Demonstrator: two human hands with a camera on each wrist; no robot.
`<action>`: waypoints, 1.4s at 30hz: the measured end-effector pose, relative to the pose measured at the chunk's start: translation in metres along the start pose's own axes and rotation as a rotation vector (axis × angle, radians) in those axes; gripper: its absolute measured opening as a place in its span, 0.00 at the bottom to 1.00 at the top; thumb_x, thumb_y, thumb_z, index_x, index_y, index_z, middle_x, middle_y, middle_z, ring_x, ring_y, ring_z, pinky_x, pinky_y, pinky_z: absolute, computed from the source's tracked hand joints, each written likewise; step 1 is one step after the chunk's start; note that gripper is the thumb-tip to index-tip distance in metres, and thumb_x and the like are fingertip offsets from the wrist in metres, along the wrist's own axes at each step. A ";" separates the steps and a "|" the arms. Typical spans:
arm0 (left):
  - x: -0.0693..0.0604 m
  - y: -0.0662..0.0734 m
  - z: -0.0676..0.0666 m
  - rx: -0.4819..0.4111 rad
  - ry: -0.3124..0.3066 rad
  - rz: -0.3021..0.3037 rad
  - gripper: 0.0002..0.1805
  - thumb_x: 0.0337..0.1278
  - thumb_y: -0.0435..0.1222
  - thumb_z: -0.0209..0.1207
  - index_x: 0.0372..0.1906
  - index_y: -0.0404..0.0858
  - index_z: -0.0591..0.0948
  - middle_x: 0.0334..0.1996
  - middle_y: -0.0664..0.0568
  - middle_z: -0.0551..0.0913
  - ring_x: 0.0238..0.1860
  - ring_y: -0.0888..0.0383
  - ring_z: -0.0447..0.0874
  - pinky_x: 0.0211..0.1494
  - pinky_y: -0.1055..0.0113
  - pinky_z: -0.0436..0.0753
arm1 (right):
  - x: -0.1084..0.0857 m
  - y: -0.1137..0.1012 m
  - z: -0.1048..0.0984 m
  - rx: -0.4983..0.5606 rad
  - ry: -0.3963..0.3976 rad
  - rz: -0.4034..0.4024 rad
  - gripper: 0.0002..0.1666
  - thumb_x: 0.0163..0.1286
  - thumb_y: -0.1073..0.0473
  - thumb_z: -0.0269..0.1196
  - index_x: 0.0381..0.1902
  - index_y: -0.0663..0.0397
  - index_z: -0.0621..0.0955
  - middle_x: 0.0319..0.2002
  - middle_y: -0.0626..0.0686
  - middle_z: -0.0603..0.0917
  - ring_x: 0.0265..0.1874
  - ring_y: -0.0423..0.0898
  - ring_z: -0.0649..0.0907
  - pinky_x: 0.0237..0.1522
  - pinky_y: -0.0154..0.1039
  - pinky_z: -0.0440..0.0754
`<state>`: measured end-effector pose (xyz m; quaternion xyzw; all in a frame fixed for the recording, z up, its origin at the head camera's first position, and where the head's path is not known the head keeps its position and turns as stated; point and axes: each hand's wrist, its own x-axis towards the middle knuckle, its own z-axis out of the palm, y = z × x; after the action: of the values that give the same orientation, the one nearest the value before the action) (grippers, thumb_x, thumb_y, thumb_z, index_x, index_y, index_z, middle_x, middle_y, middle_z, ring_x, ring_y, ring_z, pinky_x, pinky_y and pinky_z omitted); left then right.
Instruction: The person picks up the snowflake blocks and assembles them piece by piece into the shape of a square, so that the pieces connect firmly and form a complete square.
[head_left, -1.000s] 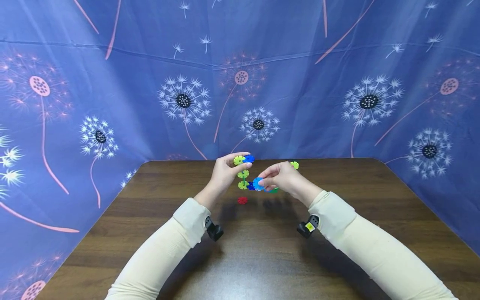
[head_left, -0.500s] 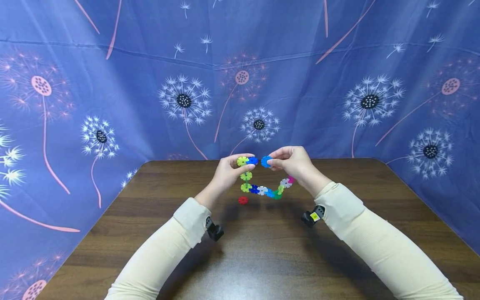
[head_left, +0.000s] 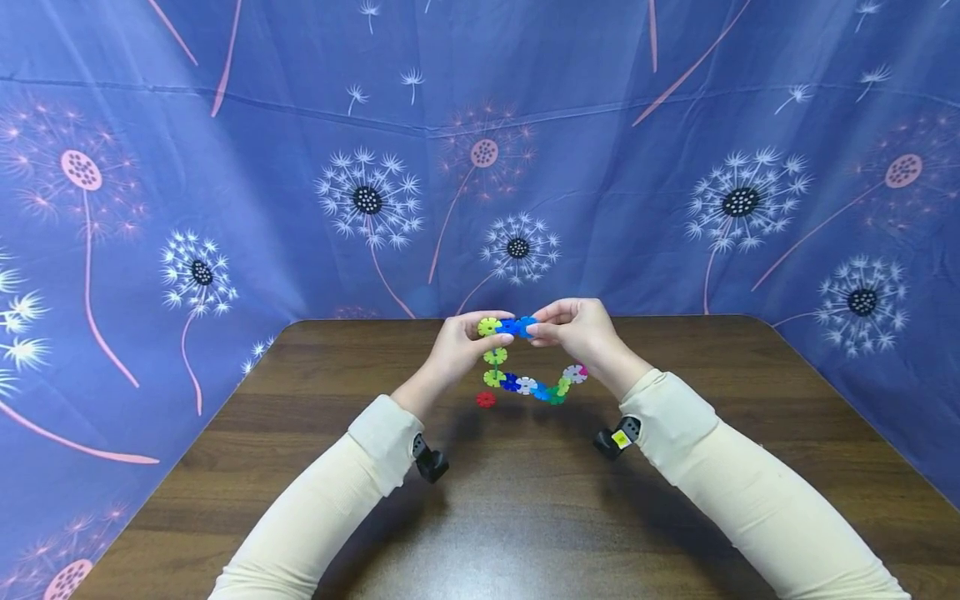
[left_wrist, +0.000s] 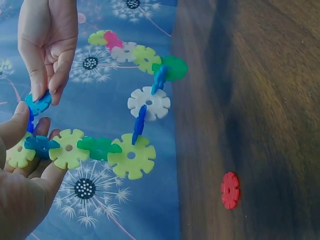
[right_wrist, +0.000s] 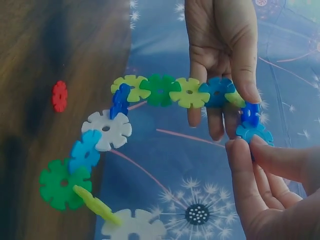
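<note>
My left hand grips one end of a chain of notched plastic snowflake discs, its thumb near a dark blue disc. Between thumb and fingers, my right hand pinches a light blue disc against that dark blue one. Whether their slots are fully joined I cannot tell. The chain hangs in a loop: yellow-green, white and green discs show in the left wrist view. At its other end, a pink disc and a further yellow-green disc hang below the right hand.
A single red disc is beneath the chain over the brown wooden table. Behind the table's far edge hangs a blue curtain with a dandelion print. Each wrist carries a black camera.
My right hand rose from the lower part of the chain with the light blue disc, then moved left until it met the dark blue disc. My left hand stayed nearly in place.
</note>
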<state>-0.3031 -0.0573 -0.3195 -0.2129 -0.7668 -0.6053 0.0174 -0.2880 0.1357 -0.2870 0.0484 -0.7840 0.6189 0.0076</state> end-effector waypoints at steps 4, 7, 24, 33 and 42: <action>0.000 0.001 0.002 0.045 0.010 0.001 0.18 0.57 0.37 0.66 0.53 0.39 0.83 0.22 0.57 0.80 0.20 0.61 0.66 0.23 0.72 0.66 | 0.000 0.004 0.002 0.027 0.008 0.005 0.16 0.60 0.65 0.69 0.43 0.72 0.81 0.26 0.50 0.86 0.25 0.42 0.88 0.37 0.35 0.86; 0.001 0.001 0.004 0.054 0.006 0.001 0.19 0.58 0.37 0.66 0.54 0.38 0.83 0.18 0.62 0.72 0.18 0.62 0.59 0.21 0.71 0.62 | 0.000 0.006 0.001 0.035 0.016 0.010 0.16 0.61 0.65 0.69 0.43 0.72 0.81 0.26 0.50 0.86 0.26 0.42 0.88 0.37 0.35 0.86; 0.001 0.002 0.010 0.062 0.050 -0.082 0.16 0.52 0.41 0.70 0.46 0.44 0.85 0.51 0.53 0.84 0.51 0.58 0.75 0.45 0.67 0.78 | -0.007 0.011 -0.002 0.210 -0.065 0.026 0.19 0.62 0.67 0.67 0.49 0.73 0.79 0.31 0.49 0.87 0.31 0.43 0.89 0.45 0.42 0.84; 0.009 0.001 0.004 0.017 0.157 -0.083 0.16 0.52 0.39 0.70 0.47 0.42 0.85 0.52 0.49 0.81 0.42 0.58 0.76 0.40 0.67 0.79 | -0.018 0.027 0.008 0.142 -0.234 0.067 0.18 0.67 0.66 0.63 0.48 0.79 0.78 0.30 0.56 0.88 0.30 0.44 0.88 0.43 0.43 0.86; 0.015 0.006 0.003 -0.035 0.167 -0.075 0.16 0.53 0.38 0.69 0.49 0.41 0.84 0.58 0.51 0.79 0.63 0.53 0.70 0.58 0.57 0.77 | -0.022 0.050 0.041 -0.097 -0.415 0.126 0.18 0.64 0.63 0.66 0.47 0.72 0.82 0.43 0.61 0.87 0.42 0.52 0.87 0.49 0.45 0.83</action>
<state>-0.3144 -0.0488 -0.3105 -0.1330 -0.7594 -0.6345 0.0547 -0.2682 0.1091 -0.3464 0.1250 -0.7991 0.5565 -0.1902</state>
